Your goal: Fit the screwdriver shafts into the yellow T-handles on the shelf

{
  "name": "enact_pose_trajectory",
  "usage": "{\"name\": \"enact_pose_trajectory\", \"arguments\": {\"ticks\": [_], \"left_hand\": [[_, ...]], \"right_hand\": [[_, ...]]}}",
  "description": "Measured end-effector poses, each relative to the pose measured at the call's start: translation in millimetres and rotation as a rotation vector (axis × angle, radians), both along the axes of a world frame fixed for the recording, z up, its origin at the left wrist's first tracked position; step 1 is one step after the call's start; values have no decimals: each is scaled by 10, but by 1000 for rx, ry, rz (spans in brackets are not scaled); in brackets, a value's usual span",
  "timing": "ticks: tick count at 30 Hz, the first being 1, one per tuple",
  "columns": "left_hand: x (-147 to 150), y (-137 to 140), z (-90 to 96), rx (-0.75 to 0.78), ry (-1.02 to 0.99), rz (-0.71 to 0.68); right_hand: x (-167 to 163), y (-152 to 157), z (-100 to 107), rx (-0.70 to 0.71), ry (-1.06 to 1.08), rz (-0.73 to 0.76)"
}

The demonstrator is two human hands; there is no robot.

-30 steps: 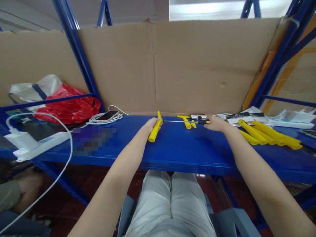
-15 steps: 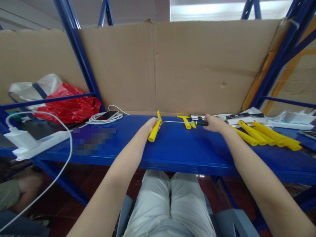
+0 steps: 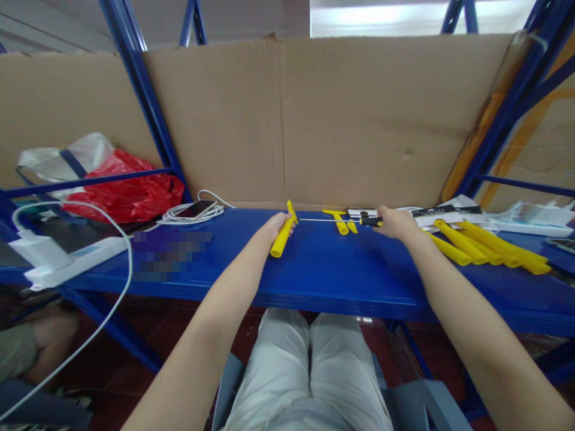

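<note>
The yellow handle [image 3: 281, 239] is over the middle of the tabletop [image 3: 332, 275], nearer the back edge than the front, tilted with its open end towards me. My left hand [image 3: 275, 226] is closed around it. My right hand [image 3: 394, 222] is curled shut on the black grip of a screwdriver [image 3: 370, 221], whose shaft runs sideways to the handle; I can't tell whether the tip is seated. If I pushed off-line, I think it could slip and jab my left fingers, or a loose grip could let the handle twist.

Behind the shaft, near the back edge, lie a yellow T-shaped piece [image 3: 340, 225] and a small yellow piece [image 3: 353, 227], which a dropped wrist might knock. The yellow tubes [image 3: 489, 248] towards the right edge crowd my right forearm, with a paper packet [image 3: 449, 212] behind them. Cardboard [image 3: 350, 131] walls off the back edge. Towards the left are a coiled cable [image 3: 188, 220] and a power strip [image 3: 96, 256], clear of both hands.
</note>
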State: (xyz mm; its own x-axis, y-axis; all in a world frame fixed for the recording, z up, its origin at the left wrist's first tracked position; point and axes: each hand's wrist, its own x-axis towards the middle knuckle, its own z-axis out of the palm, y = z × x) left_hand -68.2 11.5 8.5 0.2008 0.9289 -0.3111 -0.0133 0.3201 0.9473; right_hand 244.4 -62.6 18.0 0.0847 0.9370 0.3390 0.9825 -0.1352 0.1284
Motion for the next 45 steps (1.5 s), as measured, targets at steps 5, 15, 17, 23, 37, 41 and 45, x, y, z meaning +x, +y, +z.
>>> {"name": "enact_pose_trajectory", "arguments": {"ticks": [5,15,17,23,37,41,45], "left_hand": [[1,-10,0,3,-7,18],[7,-26,13,9,1,17],[8,-38,22,2,0,13],[12,-50,30,9,3,24],[8,-24,8,27,-10,20],[11,-15,-2,24,6,18],[14,-28,6,27,16,13]], "right_hand": [[33,15,10,-38,34,43],[26,-25,55,-7,4,85],[-19,-50,58,-13,-26,62],[-78,-57,45,-24,-36,25],[30,-13,28,-35,14,75],[62,7,8,15,-32,83],[81,28,2,5,-16,41]]}}
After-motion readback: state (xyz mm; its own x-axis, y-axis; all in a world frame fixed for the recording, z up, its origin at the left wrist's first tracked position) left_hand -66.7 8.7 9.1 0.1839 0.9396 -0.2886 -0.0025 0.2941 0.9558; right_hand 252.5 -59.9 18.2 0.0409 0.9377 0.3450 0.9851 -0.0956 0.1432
